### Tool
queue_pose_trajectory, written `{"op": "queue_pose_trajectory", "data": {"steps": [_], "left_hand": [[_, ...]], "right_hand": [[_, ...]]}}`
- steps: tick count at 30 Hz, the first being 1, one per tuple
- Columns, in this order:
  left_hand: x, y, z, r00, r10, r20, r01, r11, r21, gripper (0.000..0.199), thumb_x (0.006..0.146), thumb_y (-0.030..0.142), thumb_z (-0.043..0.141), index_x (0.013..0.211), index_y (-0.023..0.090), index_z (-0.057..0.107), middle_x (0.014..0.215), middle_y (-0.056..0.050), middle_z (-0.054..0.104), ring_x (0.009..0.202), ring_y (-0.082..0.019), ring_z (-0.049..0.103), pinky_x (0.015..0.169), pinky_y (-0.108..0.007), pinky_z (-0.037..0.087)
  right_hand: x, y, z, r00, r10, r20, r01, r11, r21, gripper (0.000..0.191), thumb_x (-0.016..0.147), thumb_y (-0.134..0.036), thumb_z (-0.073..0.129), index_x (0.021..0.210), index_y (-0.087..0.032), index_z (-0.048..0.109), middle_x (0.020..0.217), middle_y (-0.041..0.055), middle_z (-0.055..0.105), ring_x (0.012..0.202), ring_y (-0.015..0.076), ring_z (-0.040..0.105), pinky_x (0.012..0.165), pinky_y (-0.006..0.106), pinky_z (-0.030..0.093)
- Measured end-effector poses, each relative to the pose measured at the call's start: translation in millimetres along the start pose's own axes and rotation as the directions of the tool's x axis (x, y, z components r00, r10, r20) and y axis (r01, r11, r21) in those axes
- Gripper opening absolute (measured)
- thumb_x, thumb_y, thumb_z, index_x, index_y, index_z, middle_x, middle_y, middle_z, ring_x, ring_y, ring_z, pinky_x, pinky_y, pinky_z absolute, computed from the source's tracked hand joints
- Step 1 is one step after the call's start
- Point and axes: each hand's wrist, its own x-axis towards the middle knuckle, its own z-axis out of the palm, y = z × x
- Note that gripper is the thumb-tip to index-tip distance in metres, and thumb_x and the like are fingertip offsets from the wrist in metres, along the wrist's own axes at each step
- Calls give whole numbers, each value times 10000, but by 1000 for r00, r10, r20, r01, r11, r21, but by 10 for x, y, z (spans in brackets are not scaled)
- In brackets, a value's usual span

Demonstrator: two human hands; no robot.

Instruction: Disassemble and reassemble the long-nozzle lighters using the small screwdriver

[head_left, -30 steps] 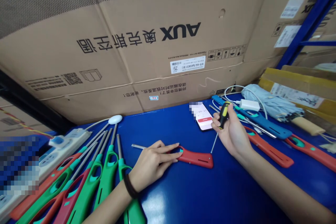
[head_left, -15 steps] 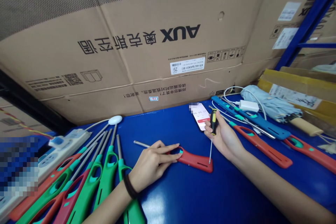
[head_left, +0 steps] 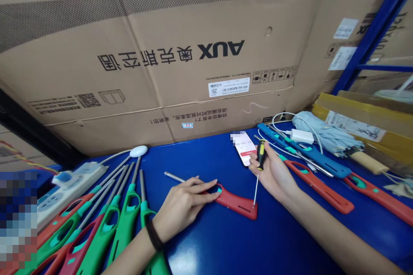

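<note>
Blue table (head_left: 274, 245) fills my far-off view's bottom. The left hand (head_left: 182, 200), partly closed, and right hand (head_left: 275, 176), curled tight, sit below middle. Left holds down a red stick lighter (head_left: 238, 205), lower middle; right grips a screwdriver (head_left: 261, 154) touching its end.

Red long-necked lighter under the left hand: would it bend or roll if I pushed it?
The red long-necked lighter probably wouldn't bend, as its body looks like hard moulded plastic. It seems unlikely to roll, lying flat with a broad handle. If released, it might slide easily, since the blue tabletop looks smooth and glossy.
</note>
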Motion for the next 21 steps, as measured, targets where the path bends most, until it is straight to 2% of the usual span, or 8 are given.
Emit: {"op": "queue_pose_trajectory", "data": {"steps": [3, 5, 7, 10, 13, 15, 18, 21], "left_hand": [[9, -29, -72, 1000, 16, -12, -15, 998, 61, 379, 913, 143, 459, 1208, 353, 572, 1296, 7, 570, 1059, -196, 589, 1022, -531, 370], [65, 37, -137, 998, 21, -66, -17, 998, 60, 357, 910, 150, 476, 1190, 343, 583, 1270, -6, 591, 1055, -190, 588, 1033, -532, 336], [169, 183, -182, 991, 8, -132, -7, 1000, 11, 288, 905, 197, 513, 1146, 322, 610, 1140, -3, 659, 988, -172, 599, 1014, -481, 350], [375, 458, -156, 997, -54, -61, 49, 996, -79, 173, 886, 291, 560, 1023, 308, 665, 947, 7, 681, 861, -176, 577, 836, -381, 428], [548, 630, -51, 990, -121, 69, 129, 984, -126, 196, 798, 390, 660, 913, 232, 664, 862, -8, 658, 842, -203, 549, 771, -358, 417], [612, 658, 13, 981, -161, 112, 177, 972, -157, 227, 768, 400, 688, 843, 193, 631, 855, -11, 648, 830, -205, 542, 758, -347, 413], [635, 637, 60, 974, -178, 141, 204, 957, -204, 151, 810, 325, 657, 805, 184, 603, 854, -3, 639, 811, -187, 533, 756, -325, 407], [616, 622, 75, 977, -161, 137, 193, 944, -267, 86, 840, 252, 627, 781, 192, 610, 852, 10, 634, 811, -167, 526, 767, -296, 405]], "right_hand": [[-14, -39, 19, 996, -88, 16, 88, 996, -22, 290, 929, -434, 426, 759, -199, 433, 557, -47, 442, 431, 62, 368, 373, 139, 291], [-26, -60, 28, 988, -143, 49, 147, 985, -89, 309, 892, -486, 467, 766, -208, 417, 580, -56, 440, 437, 56, 360, 381, 139, 277], [-37, -79, 26, 982, -164, 93, 184, 937, -295, 347, 834, -548, 513, 785, -219, 414, 614, -67, 440, 421, 47, 323, 363, 143, 222], [-46, -101, -6, 978, -113, 173, 200, 724, -660, 352, 760, -544, 599, 813, -218, 478, 596, -79, 435, 395, 48, 289, 350, 168, 167], [-33, -86, -65, 948, -6, 319, 299, 365, -882, 258, 755, -419, 626, 858, -185, 586, 657, -31, 554, 533, 102, 479, 466, 206, 344], [-16, -43, -111, 927, 62, 371, 352, 202, -914, 176, 725, -315, 630, 813, -164, 620, 744, 5, 620, 686, 144, 553, 593, 229, 394], [10, 40, -173, 920, 172, 351, 334, 121, -935, 61, 635, -176, 611, 596, -153, 571, 593, -14, 578, 614, 142, 522, 533, 223, 339], [25, 77, -209, 913, 251, 322, 312, 78, -947, 56, 593, -139, 577, 561, -155, 533, 544, -36, 532, 563, 115, 467, 483, 204, 287]]}}
